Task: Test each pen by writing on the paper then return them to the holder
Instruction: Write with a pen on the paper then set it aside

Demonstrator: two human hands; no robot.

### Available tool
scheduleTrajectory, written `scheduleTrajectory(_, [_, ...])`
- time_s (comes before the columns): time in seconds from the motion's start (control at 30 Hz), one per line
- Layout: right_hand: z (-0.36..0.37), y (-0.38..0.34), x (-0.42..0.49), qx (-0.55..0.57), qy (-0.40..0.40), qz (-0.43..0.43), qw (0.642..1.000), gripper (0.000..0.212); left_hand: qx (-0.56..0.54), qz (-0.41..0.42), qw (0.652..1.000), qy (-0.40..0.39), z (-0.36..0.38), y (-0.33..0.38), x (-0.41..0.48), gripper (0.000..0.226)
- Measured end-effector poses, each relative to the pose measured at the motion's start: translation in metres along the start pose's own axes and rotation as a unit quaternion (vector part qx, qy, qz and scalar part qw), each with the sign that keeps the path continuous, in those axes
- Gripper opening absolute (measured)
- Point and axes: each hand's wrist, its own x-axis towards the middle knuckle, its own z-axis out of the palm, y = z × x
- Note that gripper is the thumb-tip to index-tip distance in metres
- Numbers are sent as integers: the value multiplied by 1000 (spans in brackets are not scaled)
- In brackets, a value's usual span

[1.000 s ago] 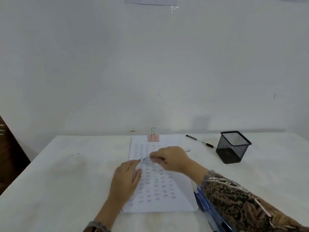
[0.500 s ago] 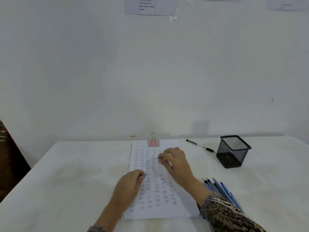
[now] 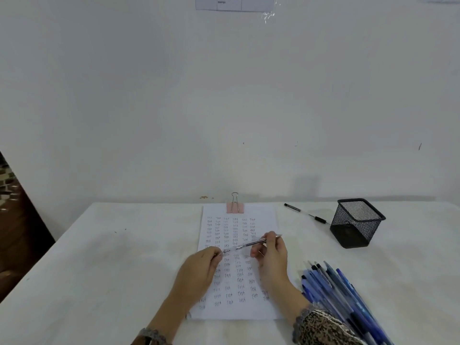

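We see both hands above the paper [image 3: 261, 215], sharing one pen [image 3: 249, 244] that slants between them. The left hand [image 3: 199, 270] pinches the pen's lower end with curled fingers; the right hand [image 3: 271, 260] grips its upper part between thumb and fingertips, the far tip poking out beyond the fingers. The paper, filled with rows of small written words, lies on the tabletop [image 3: 124, 270] under both hands, held by a pink binder clip [image 3: 235, 207] at its far edge. Just right of the right wrist lies a pile of blue pens [image 3: 333, 287]. Beyond the right hand stands the black mesh holder [image 3: 356, 222], with a black pen [image 3: 305, 214] lying beside it.
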Motion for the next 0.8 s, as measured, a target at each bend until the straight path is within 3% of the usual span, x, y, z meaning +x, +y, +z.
scheduleTrajectory(0.17, [1,2,0,-32,-54,-10,998,19,-5,13,1000,-15,-2,2,0,38])
scheduleTrajectory(0.3, [0,1,-3,-46,-116,-13,992,17,-42,-23,999,-2,-1,-1,1,24])
scheduleTrajectory(0.57, [-5,1,-1,-22,-148,17,989,18,-110,-23,994,-3,-7,5,0,28])
scheduleTrajectory(0.67, [-10,-9,2,-28,-174,56,983,12,-128,-28,991,9,-10,6,0,19])
scheduleTrajectory(0.73, [-13,-27,8,-116,-203,49,971,6,-133,-28,991,16,-11,6,-1,19])
scheduleTrajectory(0.8, [-15,-50,14,-332,-236,-22,913,6,-127,-30,991,29,-12,6,-2,21])
